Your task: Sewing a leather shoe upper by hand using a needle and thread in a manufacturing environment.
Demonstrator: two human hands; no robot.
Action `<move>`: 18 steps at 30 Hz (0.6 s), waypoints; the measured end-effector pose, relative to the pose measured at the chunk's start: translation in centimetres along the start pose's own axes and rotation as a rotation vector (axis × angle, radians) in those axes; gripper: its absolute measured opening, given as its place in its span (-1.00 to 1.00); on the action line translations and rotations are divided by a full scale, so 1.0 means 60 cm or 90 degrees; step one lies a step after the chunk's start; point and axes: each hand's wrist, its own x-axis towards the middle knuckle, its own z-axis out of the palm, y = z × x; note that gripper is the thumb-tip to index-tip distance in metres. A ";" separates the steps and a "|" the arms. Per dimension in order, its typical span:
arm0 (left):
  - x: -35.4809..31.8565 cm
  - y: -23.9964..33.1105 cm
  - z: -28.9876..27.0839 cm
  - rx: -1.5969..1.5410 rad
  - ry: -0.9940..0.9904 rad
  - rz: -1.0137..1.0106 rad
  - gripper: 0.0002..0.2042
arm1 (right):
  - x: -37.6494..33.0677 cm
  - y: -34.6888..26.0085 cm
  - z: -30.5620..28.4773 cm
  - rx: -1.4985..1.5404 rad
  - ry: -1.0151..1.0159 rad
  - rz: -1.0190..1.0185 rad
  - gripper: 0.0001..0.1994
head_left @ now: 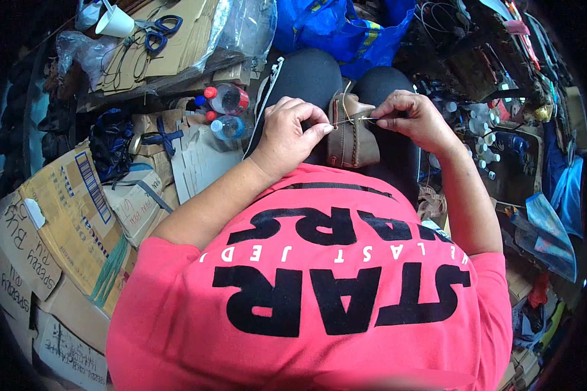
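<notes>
A brown leather shoe [353, 144] rests between my knees, with a seam of stitches running along it. A pale thread [343, 122] stretches across the shoe from hand to hand. My left hand [292, 130] is closed at the shoe's left side, pinching the thread between thumb and forefinger. On the other side my right hand [412, 118] pinches a thin needle [366, 118], which points left over the shoe. The needle's exact shape is too small to make out. Another length of thread loops over the shoe's upper end.
Beyond my knees lies a blue bag [346, 32]. At the far left, blue-handled scissors [160, 32] and a white cup [115, 21] sit on cardboard. Plastic bottles [228, 127] stand left of my knee; small bottles [486, 130] crowd the right. Cardboard boxes [72, 202] pile up at left.
</notes>
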 end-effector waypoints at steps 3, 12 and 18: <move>-0.001 0.007 0.007 0.012 0.019 -0.001 -0.90 | 0.002 -0.002 0.006 0.055 -0.013 0.029 -0.80; 0.004 0.005 0.023 0.042 0.029 -0.041 -0.88 | 0.011 -0.008 0.016 0.133 -0.037 0.111 -0.78; 0.009 0.002 0.026 0.064 0.030 -0.025 -0.88 | 0.026 0.000 0.016 0.212 -0.054 0.137 -0.81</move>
